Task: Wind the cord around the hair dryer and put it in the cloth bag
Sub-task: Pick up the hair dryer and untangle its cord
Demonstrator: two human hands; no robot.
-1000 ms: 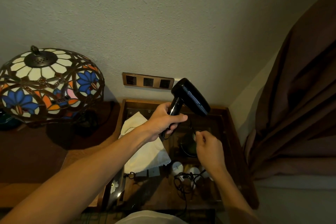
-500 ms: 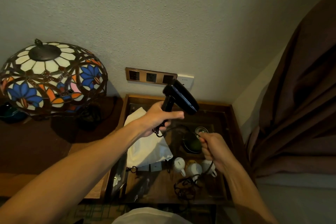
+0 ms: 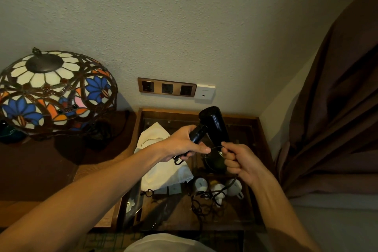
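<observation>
gripping hair dryer, cord

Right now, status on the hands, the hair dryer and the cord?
Left hand grips hair dryer handle. Right hand holds cord; rest trails loose below. Cloth bag flat on table, nothing blocking.

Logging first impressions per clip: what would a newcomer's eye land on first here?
Probably the stained-glass lamp, bright with blue flowers at far left. Next, centre frame, the black hair dryer gripped by the left hand, while the right hand pinches its cord, which trails down over the glass-topped table.
</observation>
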